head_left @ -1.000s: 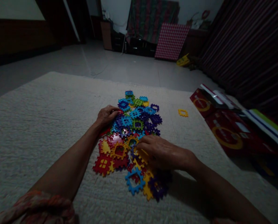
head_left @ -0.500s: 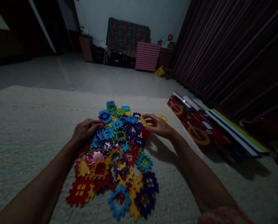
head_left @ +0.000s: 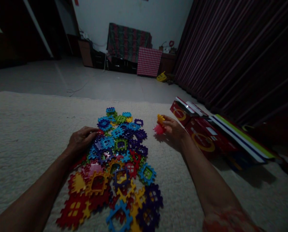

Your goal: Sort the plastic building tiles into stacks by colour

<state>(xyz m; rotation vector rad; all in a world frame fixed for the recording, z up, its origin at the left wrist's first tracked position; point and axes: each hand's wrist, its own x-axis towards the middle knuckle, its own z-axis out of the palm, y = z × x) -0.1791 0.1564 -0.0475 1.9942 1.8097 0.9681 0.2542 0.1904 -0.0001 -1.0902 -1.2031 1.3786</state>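
A heap of coloured plastic interlocking tiles (head_left: pixel 117 161) in red, yellow, blue, purple and green lies on a cream rug (head_left: pixel 25 135). My left hand (head_left: pixel 80 140) rests on the heap's left edge, fingers curled over the tiles. My right hand (head_left: pixel 173 128) is out to the right of the heap, closed on a yellow tile (head_left: pixel 160 118) and a pink-red tile (head_left: pixel 158 129) held just above the rug.
Red cardboard boxes (head_left: pixel 202 135) and a flat green-and-white box (head_left: pixel 240 137) lie on the rug's right side. A dark striped curtain (head_left: pixel 243 58) hangs behind them. Bare floor, a checked board (head_left: pixel 148 61) and covered furniture stand at the far wall.
My right hand left the near part of the heap, reached across to its right side and now holds a yellow and a pink-red tile there. The view swung right. The left hand stayed.
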